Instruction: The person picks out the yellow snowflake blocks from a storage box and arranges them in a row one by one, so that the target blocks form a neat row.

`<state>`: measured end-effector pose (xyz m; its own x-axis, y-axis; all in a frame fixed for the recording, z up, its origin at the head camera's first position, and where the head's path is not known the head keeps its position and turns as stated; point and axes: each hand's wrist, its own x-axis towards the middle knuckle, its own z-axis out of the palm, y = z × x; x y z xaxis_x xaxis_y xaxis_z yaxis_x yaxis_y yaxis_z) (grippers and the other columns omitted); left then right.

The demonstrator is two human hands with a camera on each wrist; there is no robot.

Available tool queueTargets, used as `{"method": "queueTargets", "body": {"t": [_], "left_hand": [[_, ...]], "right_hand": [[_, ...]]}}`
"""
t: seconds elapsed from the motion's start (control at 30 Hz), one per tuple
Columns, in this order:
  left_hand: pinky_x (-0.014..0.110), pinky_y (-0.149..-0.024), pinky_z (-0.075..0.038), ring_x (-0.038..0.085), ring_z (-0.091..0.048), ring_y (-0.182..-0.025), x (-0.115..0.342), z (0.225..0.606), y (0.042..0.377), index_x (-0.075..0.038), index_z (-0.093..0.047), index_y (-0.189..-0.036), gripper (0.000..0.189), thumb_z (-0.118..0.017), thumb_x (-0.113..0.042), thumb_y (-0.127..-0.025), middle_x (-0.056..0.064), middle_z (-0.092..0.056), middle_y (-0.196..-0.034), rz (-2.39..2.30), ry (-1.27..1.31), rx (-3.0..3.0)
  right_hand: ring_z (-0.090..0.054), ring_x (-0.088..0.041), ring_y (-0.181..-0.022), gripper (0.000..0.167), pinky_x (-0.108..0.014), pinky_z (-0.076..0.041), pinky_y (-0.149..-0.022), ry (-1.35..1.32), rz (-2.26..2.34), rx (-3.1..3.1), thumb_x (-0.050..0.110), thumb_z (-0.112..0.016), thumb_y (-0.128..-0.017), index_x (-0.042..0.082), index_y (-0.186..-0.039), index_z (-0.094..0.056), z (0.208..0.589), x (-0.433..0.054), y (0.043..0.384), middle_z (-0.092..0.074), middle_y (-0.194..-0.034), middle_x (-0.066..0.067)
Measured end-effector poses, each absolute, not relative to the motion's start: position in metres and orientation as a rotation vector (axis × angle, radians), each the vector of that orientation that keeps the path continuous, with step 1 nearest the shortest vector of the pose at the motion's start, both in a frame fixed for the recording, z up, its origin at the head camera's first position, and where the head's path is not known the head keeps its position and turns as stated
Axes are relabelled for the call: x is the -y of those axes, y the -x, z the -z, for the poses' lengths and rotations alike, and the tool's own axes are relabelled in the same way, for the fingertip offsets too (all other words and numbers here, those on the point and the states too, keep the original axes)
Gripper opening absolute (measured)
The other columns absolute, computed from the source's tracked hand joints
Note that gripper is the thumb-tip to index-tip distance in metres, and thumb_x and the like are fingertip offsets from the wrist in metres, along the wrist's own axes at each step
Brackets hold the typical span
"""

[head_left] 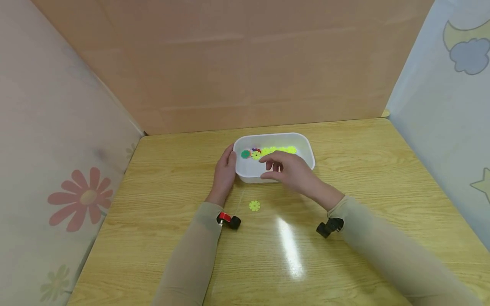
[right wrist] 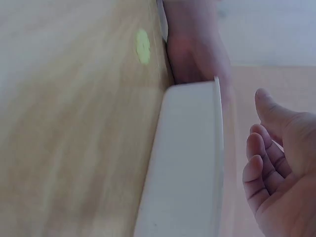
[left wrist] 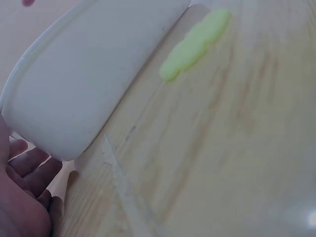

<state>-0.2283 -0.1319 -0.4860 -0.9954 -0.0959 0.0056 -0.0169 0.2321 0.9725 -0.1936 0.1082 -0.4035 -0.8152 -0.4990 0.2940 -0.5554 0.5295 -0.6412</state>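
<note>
A white plastic tub (head_left: 250,172) stands on the table with small plastic snowflake discs in it: a green one (head_left: 245,154) at the left, then several yellow ones (head_left: 292,150) in a row. My left hand (head_left: 224,172) holds the tub's left end; the left wrist view shows its fingers (left wrist: 42,175) bent against the end wall. Over the tub's near side hovers my right hand (head_left: 292,172), thumb and forefinger apart, holding nothing. It hides part of the tub and some discs. One yellow-green snowflake disc (head_left: 254,205) lies flat on the table in front of the tub.
The wooden table (head_left: 172,204) meets a tan back panel (head_left: 249,76). Pale patterned sheets flank it, the left one (head_left: 57,148) with flowers, the right one (head_left: 440,106) with a moon and star. Small black cameras (head_left: 330,227) sit at both wrists.
</note>
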Motion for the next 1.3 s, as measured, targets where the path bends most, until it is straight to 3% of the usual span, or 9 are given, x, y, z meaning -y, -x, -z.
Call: {"method": "queueTargets", "body": {"t": [0.43, 0.77, 1.3], "left_hand": [[0.047, -0.13, -0.035, 0.019, -0.039, -0.16, 0.134, 0.486, 0.229, -0.031, -0.048, -0.169, 0.056, -0.041, -0.053, -0.118, -0.008, -0.05, -0.168, 1.922, -0.11, 2.419], [0.049, -0.131, -0.033, 0.021, -0.037, -0.161, 0.133, 0.485, 0.226, -0.029, -0.047, -0.169, 0.056, -0.042, -0.05, -0.118, -0.006, -0.048, -0.17, 1.916, -0.133, 2.434], [0.048, -0.131, -0.033, 0.021, -0.038, -0.16, 0.135, 0.488, 0.223, -0.029, -0.049, -0.168, 0.054, -0.042, -0.048, -0.118, -0.005, -0.049, -0.169, 1.914, -0.124, 2.427]], "right_hand": [[-0.067, -0.026, -0.093, 0.04, -0.042, -0.052, -0.081, -0.791, -1.095, 2.81, 0.017, -0.089, -0.096, 0.005, -0.133, -0.078, 0.404, -0.101, 0.254, -0.076, -0.112, -0.014], [-0.068, -0.027, -0.103, 0.041, -0.046, -0.054, -0.092, -0.769, -1.013, 2.949, 0.018, -0.087, -0.098, 0.006, -0.136, -0.077, 0.414, -0.091, 0.282, -0.076, -0.116, -0.012], [-0.066, -0.025, -0.099, 0.038, -0.042, -0.052, -0.088, -0.763, -1.052, 3.001, 0.014, -0.09, -0.094, 0.01, -0.131, -0.081, 0.445, -0.091, 0.296, -0.078, -0.117, -0.007]]}}
